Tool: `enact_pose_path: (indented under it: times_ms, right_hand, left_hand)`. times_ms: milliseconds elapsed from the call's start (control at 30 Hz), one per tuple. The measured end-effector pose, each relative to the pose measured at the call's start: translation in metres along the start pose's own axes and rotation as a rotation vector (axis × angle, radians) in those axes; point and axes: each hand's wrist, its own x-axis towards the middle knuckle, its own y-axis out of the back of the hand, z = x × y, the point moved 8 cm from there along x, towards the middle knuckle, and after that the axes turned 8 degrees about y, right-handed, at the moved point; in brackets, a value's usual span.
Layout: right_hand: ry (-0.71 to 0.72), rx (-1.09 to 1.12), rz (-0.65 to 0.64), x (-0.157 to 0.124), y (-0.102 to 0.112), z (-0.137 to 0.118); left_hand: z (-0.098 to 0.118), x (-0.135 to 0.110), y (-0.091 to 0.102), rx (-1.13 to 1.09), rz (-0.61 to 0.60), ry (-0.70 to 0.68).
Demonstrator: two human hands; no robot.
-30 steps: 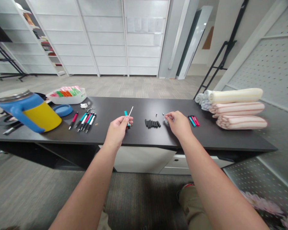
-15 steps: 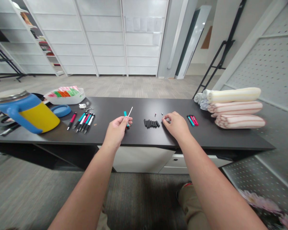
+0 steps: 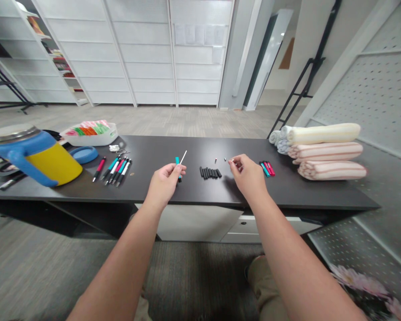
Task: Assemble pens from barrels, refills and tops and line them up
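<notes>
The left hand point(image 3: 165, 180) is closed around a teal pen barrel point(image 3: 177, 161) with a thin white refill point(image 3: 183, 156) sticking up from it, held just above the worktop point(image 3: 153, 189) near its front edge. The right hand point(image 3: 249, 174) is raised off the surface, thumb and forefinger pinched on a tiny part point(image 3: 231, 161) too small to identify. A row of black sleeves point(image 3: 210, 172) lies between the hands. The work looks to be at the small-part stage of fitting a pen. Joining part and refill would call for bringing both hands close and lining up the tips carefully.
</notes>
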Motion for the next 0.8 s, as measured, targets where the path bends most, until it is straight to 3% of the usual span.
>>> enact_pose_path:
  times_ms: [200,367,567,800]
  right_hand:
    - [-0.134,0.150,-0.010,-0.019,0.004,-0.008]
    - [-0.074,0.150,-0.150,-0.028,-0.012,-0.027]
    - [0.122,0.098,-0.199,-0.030,-0.024,-0.052]
    - [0.136,0.076,-0.200,-0.031,-0.024,-0.053]
  left_hand:
    - [0.023,-0.018,-0.020,0.380,-0.076,-0.229]
    - [0.041,-0.042,-0.046,0.515,-0.289,-0.472]
    - [0.041,-0.046,-0.048,0.548,-0.315,-0.512]
    - [0.041,-0.046,-0.048,0.569,-0.298,-0.524]
